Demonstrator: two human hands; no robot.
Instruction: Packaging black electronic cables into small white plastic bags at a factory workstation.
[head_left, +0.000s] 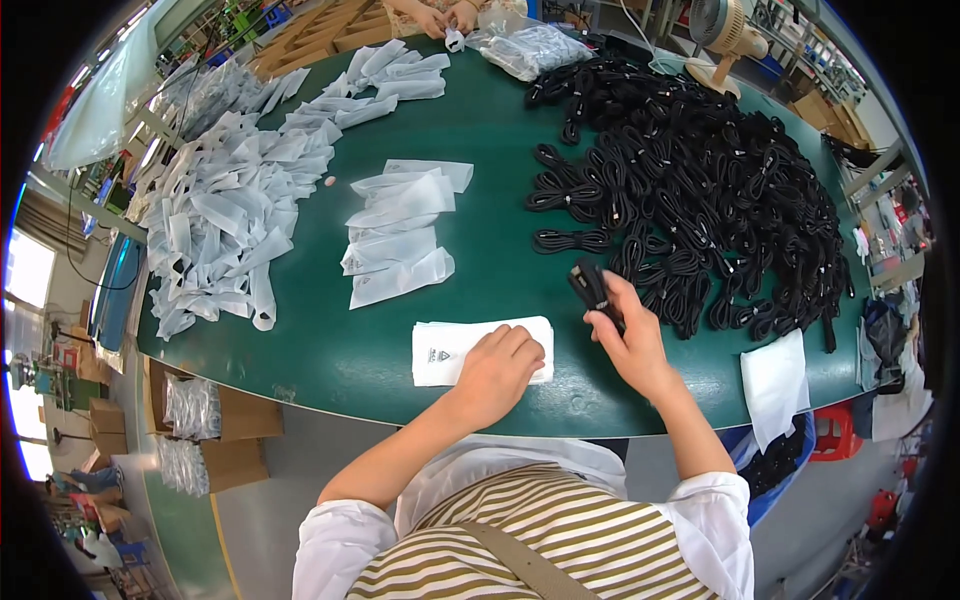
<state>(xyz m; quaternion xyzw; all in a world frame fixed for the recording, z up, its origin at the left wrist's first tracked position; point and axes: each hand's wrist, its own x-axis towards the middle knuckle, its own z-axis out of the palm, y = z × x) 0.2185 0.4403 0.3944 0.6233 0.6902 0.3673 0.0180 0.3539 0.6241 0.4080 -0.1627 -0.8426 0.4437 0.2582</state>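
In my right hand (632, 335) is a bundled black cable (588, 284), pinched between thumb and fingers just above the table's near side. My left hand (500, 368) lies on a flat stack of white plastic bags (435, 352), its fingers bent together over the right end of the top bag. Whether the fingertips have lifted that bag's edge is hidden. Beyond the stack is a short row of frosted bags (402, 232) with contents, overlapping one another. A large heap of bundled black cables (700, 190) covers the right side of the table.
A big pile of filled frosted bags (225, 205) spreads over the left of the green table (480, 230). Another person's hands (447, 18) work at the far edge, near a clear bag (535, 50) and a fan (728, 35). A white sheet (775, 385) hangs over the near right edge.
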